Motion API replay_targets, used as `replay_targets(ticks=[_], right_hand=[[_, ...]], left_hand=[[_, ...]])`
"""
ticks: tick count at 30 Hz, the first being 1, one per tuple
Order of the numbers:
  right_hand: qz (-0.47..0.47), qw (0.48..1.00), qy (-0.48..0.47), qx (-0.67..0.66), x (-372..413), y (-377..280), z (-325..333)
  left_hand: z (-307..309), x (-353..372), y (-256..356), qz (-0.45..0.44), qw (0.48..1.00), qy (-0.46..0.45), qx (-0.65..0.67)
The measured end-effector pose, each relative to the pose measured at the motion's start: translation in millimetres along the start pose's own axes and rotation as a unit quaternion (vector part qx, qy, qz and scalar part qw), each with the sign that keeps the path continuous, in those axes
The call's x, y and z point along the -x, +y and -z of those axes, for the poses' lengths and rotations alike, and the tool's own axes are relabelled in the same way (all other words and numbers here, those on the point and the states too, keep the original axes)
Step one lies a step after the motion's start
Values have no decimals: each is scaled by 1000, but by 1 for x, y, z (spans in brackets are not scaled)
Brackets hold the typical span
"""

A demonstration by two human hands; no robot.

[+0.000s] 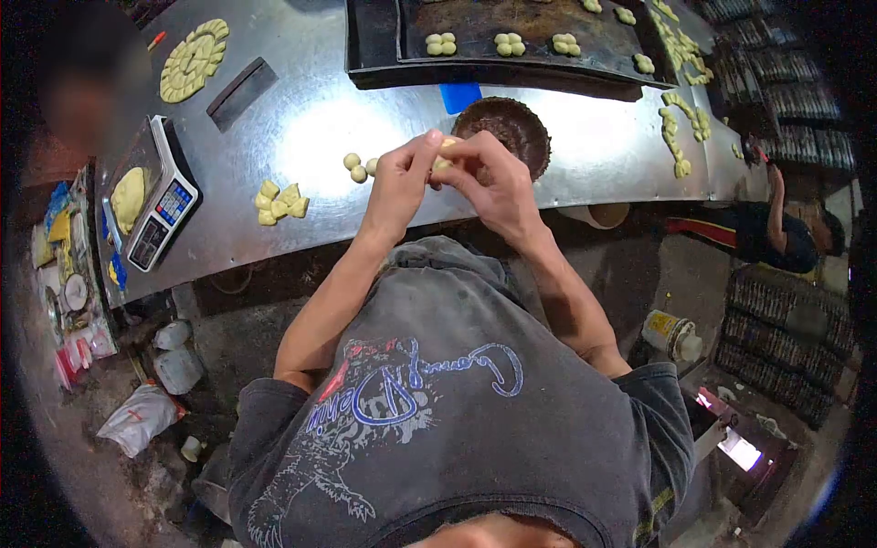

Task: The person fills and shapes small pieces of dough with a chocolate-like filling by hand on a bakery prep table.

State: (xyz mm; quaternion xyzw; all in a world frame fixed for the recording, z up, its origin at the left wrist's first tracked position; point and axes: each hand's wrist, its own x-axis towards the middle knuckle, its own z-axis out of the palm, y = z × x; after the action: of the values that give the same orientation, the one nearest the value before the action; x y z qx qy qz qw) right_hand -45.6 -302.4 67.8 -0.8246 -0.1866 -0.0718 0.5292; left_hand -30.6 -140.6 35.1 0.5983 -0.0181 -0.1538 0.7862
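Observation:
Both my hands meet above the metal table's front part. My left hand (405, 180) has its fingers closed on a small piece of pale dough (445, 153). From the other side my right hand (496, 179) closes its fingers on the same dough, which they partly hide. Just left of my hands lie a few small dough balls (353, 161). Farther left is a loose pile of cut dough pieces (281, 202). A round bowl with dark brown contents (517, 128) stands behind my right hand, next to a blue flat piece (459, 97).
Dark trays (539, 55) with dough ball clusters stand at the back. A scale (164, 203) with dough, a dark flat bar (242, 94) and a dough spiral (194, 60) are left. More dough strips (671, 132) lie right. Another person (776, 233) is far right.

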Motion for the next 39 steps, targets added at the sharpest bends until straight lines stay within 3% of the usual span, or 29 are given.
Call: replay_targets(ticks=[1,4,5,8,9,12,13,14,16,17,20,22,25,28,29,30,31,32,33,36,37,39], right_hand=[[-82,994,-8,-70,3,8,4],[-210,959,25,-188,-2,34,12],[-187,919,78,-339,-2,37,7],[-237,894,27,-380,-5,36,17],[-221,918,32,-326,-6,38,17],[-214,928,23,-305,-3,30,15],[-132,973,39,-187,0,30,12],[-61,987,33,-144,0,26,12],[82,994,17,-65,1,15,11],[48,997,-24,-63,7,20,10],[65,996,-46,41,-2,28,8],[12,994,-97,-41,-12,42,1],[-229,917,-212,-250,-25,39,-12],[-302,917,-194,-172,-21,32,-33],[6,987,-155,-44,-10,61,-49],[42,983,-174,-44,-12,54,-53],[77,977,-194,-44,-9,45,-55],[109,970,-212,-43,-8,39,-58],[73,960,-263,-61,-9,45,-61],[-28,964,-241,-105,-23,69,-89],[15,976,-206,-71,-33,80,-102],[-20,987,-150,-50,-54,106,-135]], left_hand=[[-3,2,-4,-25,999,17,-36],[-24,7,-6,-101,994,35,25],[-27,7,-8,-117,992,38,-17],[-37,9,-15,-145,984,48,-94],[-44,13,-13,-140,984,56,-93],[-45,11,-26,-111,989,88,-38],[-44,12,-25,-91,990,106,8],[-45,14,-24,-71,988,125,54],[-50,16,-23,-88,980,179,15],[-49,18,-26,-79,978,192,2],[-51,28,-22,-30,979,199,-29],[-46,33,-27,-31,980,196,-28],[-27,45,-35,-11,982,181,-51],[-10,51,-44,19,983,178,-31],[-2,55,-49,35,982,185,-14],[8,59,-52,51,980,194,3],[25,63,-54,61,989,131,2],[32,67,-59,75,986,147,13],[33,73,-49,90,983,161,24],[51,81,-51,108,975,196,1],[65,77,-64,113,972,204,-24],[99,65,-91,123,971,197,-63]])
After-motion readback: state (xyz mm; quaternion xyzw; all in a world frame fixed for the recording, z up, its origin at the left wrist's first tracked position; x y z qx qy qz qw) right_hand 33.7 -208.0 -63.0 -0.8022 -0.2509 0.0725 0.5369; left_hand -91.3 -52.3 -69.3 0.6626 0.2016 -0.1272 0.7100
